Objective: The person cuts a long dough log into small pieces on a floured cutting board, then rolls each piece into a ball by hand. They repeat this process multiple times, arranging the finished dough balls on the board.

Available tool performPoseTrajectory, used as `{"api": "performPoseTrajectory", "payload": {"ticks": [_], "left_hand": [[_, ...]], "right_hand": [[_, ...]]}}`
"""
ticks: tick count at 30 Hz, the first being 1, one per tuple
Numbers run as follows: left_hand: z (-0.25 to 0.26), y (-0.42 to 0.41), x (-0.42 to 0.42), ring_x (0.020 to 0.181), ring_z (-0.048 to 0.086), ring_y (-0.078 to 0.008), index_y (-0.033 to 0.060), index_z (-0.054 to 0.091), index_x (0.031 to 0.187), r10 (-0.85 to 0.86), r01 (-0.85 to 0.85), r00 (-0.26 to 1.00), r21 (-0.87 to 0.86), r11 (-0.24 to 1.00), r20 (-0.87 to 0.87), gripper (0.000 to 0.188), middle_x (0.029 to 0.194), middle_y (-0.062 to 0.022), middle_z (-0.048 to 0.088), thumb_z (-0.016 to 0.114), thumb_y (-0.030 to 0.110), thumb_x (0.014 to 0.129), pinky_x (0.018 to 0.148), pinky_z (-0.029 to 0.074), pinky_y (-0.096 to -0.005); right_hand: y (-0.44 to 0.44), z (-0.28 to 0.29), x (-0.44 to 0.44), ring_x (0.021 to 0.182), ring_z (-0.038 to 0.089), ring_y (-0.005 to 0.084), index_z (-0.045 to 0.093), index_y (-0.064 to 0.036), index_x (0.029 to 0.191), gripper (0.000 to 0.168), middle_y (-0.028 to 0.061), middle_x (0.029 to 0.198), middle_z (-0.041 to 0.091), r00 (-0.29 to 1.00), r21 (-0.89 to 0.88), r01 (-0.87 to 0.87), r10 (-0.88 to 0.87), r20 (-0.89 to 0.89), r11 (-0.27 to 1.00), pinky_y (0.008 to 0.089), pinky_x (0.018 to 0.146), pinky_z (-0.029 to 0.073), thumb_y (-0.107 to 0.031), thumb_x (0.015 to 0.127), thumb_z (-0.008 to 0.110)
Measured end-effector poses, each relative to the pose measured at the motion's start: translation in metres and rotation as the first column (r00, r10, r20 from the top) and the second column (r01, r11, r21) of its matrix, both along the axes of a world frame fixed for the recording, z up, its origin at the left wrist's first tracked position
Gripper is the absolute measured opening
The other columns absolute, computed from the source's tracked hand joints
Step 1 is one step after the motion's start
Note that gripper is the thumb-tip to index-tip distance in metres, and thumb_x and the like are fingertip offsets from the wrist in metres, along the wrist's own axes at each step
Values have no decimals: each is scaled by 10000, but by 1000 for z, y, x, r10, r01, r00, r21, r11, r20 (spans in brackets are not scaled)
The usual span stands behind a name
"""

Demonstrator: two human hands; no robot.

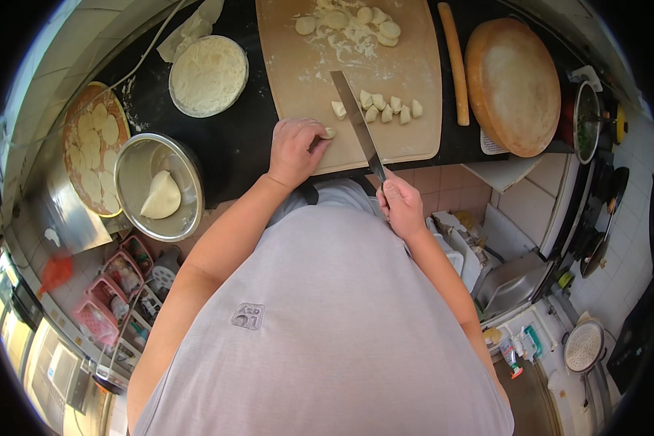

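My right hand is closed on the handle of a long-bladed kitchen knife, whose blade reaches up over the wooden board. At the board's near left edge, my left hand holds a small piece of dough between thumb and fingers. One cut dough piece lies just left of the blade. To its right are several more cut pieces in two loose rows. Flattened dough rounds rest in scattered flour at the board's far end.
Left of the board stand a bowl of flour, a metal bowl holding a dough lump, and a round tray of dough wrappers. A rolling pin and a large round wooden block lie right of it.
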State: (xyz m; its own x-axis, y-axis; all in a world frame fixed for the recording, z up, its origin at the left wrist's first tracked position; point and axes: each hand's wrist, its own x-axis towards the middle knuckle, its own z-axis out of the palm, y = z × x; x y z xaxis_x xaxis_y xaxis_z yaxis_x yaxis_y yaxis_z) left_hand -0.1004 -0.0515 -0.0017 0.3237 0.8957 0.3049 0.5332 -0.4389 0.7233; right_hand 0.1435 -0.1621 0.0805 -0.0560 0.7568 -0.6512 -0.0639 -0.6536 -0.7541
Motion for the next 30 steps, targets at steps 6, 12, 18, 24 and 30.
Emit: {"api": "performPoseTrajectory", "payload": {"ticks": [6,12,18,24,30], "left_hand": [[6,-4,2,913,693,-313,98,690,1011,123,-126,991,-52,991,-53,286,961,-67,740,855,94,777,828,493,-459],[8,-1,6,1089,666,-343,85,678,1198,145,-144,983,11,989,-110,486,1165,-116,714,881,174,765,950,489,-468],[8,-1,13,1251,597,-356,81,628,1342,164,-169,965,-9,986,-203,655,1343,-135,645,893,244,765,1062,442,-499],[23,-8,8,1252,598,-372,70,629,1339,199,-201,957,14,980,-211,612,1347,-150,647,869,242,803,1072,445,-503],[59,31,-24,998,698,-354,42,751,1056,349,-328,924,147,933,-152,205,1062,-146,737,787,91,860,880,567,-441]], "right_hand": [[1,11,48,652,444,30,501,39,1567,492,-24,808,556,936,293,177,-253,246,940,194,588,399,-218,1148,522],[38,-14,173,1236,672,257,607,35,1472,466,201,1376,699,531,497,12,-427,732,868,353,1064,506,-182,1064,673],[82,-19,240,1206,706,314,675,-23,1412,462,167,1294,746,256,390,-91,-357,898,916,401,1031,535,-209,993,738],[110,-34,281,1151,714,343,720,-86,1376,450,155,1241,766,98,300,-153,-288,953,942,426,990,548,-264,964,756],[120,-50,307,1090,684,360,768,-130,1323,414,166,1174,693,13,281,-243,-286,958,929,448,945,546,-293,943,785]]}}
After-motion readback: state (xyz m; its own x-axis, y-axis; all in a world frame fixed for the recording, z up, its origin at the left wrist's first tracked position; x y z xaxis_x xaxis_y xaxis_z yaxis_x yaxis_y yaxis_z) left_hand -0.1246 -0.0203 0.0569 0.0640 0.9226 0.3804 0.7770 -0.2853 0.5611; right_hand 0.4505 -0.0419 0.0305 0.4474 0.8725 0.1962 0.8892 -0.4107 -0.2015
